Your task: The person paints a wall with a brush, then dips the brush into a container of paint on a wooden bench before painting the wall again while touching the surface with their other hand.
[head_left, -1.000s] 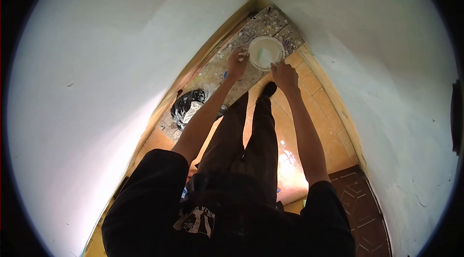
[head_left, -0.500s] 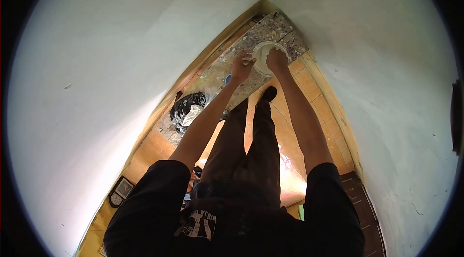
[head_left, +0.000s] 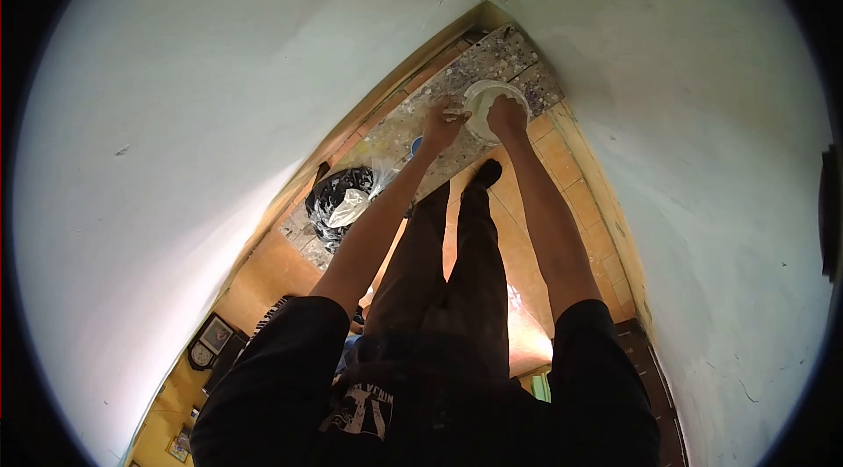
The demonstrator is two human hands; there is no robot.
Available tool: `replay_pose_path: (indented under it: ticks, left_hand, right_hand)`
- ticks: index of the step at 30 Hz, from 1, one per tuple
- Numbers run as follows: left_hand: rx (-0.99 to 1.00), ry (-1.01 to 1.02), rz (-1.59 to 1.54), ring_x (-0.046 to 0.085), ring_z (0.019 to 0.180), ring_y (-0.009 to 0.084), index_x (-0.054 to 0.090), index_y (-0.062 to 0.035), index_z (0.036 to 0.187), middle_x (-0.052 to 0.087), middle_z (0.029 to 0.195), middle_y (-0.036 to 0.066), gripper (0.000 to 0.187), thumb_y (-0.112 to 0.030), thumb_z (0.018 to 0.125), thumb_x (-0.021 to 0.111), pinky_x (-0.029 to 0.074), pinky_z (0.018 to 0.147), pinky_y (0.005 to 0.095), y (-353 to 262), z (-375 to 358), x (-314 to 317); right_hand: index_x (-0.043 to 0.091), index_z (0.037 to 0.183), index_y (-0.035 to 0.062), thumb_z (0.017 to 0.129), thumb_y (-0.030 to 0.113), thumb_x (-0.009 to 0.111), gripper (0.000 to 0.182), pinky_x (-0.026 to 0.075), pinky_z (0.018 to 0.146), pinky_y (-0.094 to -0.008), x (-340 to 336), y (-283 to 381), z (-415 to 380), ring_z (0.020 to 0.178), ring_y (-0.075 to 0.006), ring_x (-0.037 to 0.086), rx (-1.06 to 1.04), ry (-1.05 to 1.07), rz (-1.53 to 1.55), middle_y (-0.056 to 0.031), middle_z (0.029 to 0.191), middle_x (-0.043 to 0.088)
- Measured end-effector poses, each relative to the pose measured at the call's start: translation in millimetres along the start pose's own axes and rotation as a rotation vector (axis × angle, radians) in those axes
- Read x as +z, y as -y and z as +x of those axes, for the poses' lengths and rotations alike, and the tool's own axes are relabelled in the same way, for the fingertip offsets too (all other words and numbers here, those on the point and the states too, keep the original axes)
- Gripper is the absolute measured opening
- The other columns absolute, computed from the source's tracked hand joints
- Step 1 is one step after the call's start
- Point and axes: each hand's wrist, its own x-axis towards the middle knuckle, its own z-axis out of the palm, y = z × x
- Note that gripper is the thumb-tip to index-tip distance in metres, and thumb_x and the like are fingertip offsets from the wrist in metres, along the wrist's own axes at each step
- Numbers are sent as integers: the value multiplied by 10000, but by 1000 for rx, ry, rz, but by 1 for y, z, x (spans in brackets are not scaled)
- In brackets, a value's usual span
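Observation:
A round white bucket point(head_left: 481, 95) stands on a paint-spattered plank point(head_left: 399, 129). My right hand point(head_left: 507, 118) is over the inside of the bucket at its right, fingers curled down; whatever they hold is hidden. At the bucket's left rim is my left hand point(head_left: 443, 125), its thumb and fingers bent and partly apart, with something small and pale near the fingers that I cannot make out. Just below my left hand a small blue object point(head_left: 415, 146) shows on the plank.
Walls rise close on the left point(head_left: 193, 116) and right point(head_left: 702, 160), meeting in a corner ahead. A black plastic bag point(head_left: 327, 195) with a white piece point(head_left: 349, 208) lies on the plank's near end. Below are orange floor tiles point(head_left: 562, 168) and a dark shoe point(head_left: 487, 173).
The view has shifted slightly, so the bucket and plank appear a little lower. My left hand's fingers have changed position slightly beside the rim; my right hand stays over the bucket.

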Motion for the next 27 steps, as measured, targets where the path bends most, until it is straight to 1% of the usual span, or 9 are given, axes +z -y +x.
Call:
replay_pose_path:
  ticks: [5, 8, 11, 14, 17, 19, 22, 25, 27]
  left_hand:
    - [2, 19, -24, 627, 952, 189, 594, -42, 1146, 628, 1054, 91, 363, -131, 827, 743, 535, 830, 337, -1, -2, 1]
    - [90, -4, 37, 635, 932, 201, 582, -33, 1158, 627, 1059, 95, 374, -131, 832, 739, 534, 831, 337, 0, -2, 2]
    - [-1, 10, 55, 635, 932, 198, 575, -29, 1165, 624, 1067, 94, 376, -130, 838, 733, 531, 834, 338, -7, -3, 2]
    - [-32, 28, -49, 626, 946, 193, 576, -39, 1167, 625, 1074, 89, 369, -136, 845, 728, 529, 832, 345, 3, -1, 2]
    - [29, 21, 16, 657, 999, 229, 576, -15, 1188, 643, 1103, 120, 421, -166, 833, 745, 545, 841, 346, 6, 0, 1]
    - [-36, 38, -13, 634, 964, 209, 581, -37, 1165, 632, 1104, 94, 369, -151, 846, 726, 532, 836, 351, -5, -4, -1]
    - [-5, 30, 3, 623, 955, 199, 585, -46, 1149, 630, 1099, 82, 339, -143, 852, 716, 524, 833, 350, -5, -4, 1]
    - [27, 18, 35, 631, 960, 205, 585, -41, 1148, 634, 1091, 89, 339, -146, 854, 715, 525, 830, 349, -2, -2, 1]
    - [5, 20, 31, 640, 961, 210, 582, -37, 1151, 636, 1087, 95, 344, -149, 854, 716, 526, 824, 350, -5, -3, 2]
  right_hand:
    - [614, 1030, -30, 879, 185, 620, 263, 555, 773, -415, -9, 2, -4, 915, -347, 675, -20, -24, 5, -210, 970, 677]
    - [615, 1029, -30, 875, 175, 625, 257, 554, 783, -413, -11, 4, -3, 927, -342, 674, -25, 9, 9, -210, 979, 676]
    - [617, 1028, -27, 869, 168, 632, 252, 554, 786, -411, -17, 6, -7, 945, -336, 671, -16, 20, 21, -215, 991, 672]
    - [618, 1026, -27, 865, 164, 637, 251, 558, 778, -413, -16, 5, -10, 947, -334, 671, -6, 30, 21, -221, 995, 669]
    - [614, 1034, -29, 869, 167, 635, 257, 559, 779, -416, -19, 6, -13, 951, -339, 669, -1, 22, 42, -222, 1000, 668]
    - [606, 1046, -35, 872, 170, 632, 270, 558, 782, -420, -11, 4, -15, 955, -345, 667, -10, 13, 53, -221, 1003, 667]
    - [608, 999, 38, 863, 161, 566, 189, 544, 755, -407, -4, 1, -12, 898, -303, 669, -3, -37, 8, -148, 967, 662]
    - [581, 1095, -41, 890, 165, 607, 292, 559, 784, -415, -11, 5, -14, 964, -350, 663, -2, 49, 38, -219, 1021, 661]
    - [580, 1100, -42, 895, 168, 602, 295, 562, 779, -412, -12, 4, -12, 960, -348, 665, 0, 31, 21, -221, 1021, 660]
